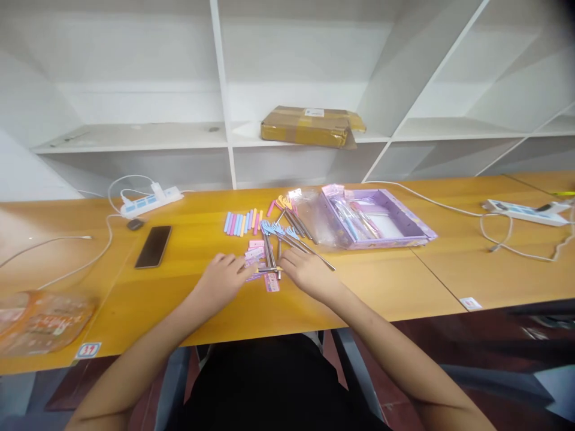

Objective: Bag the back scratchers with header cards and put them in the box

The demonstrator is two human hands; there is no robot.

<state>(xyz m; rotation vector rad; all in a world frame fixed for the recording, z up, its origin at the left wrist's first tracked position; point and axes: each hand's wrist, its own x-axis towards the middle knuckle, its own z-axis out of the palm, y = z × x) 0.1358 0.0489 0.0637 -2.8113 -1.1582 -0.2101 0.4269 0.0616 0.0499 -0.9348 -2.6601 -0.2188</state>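
A short metal rod (268, 269) with yellow at its ends lies level between my hands. My left hand (225, 276) pinches its left end, and my right hand (303, 270) closes on its right end. Below and behind it, pink and purple printed cards (272, 282) lie in a loose pile. Just beyond are metal back scratchers with blue hand-shaped heads (274, 227); others have yellow heads (284, 202) or pink ones. To the left, a row of blue, pink and yellow tubes (238, 224) sits on the table. My fingertips partly hide the rod's ends.
A purple open box (399, 215) holds packaged pieces, with clear plastic bags (314, 218) beside it. A phone (153, 246), a power strip (150, 202) and cables lie left; another power strip (525, 212) is right. A cardboard box (309, 127) rests on the shelf.
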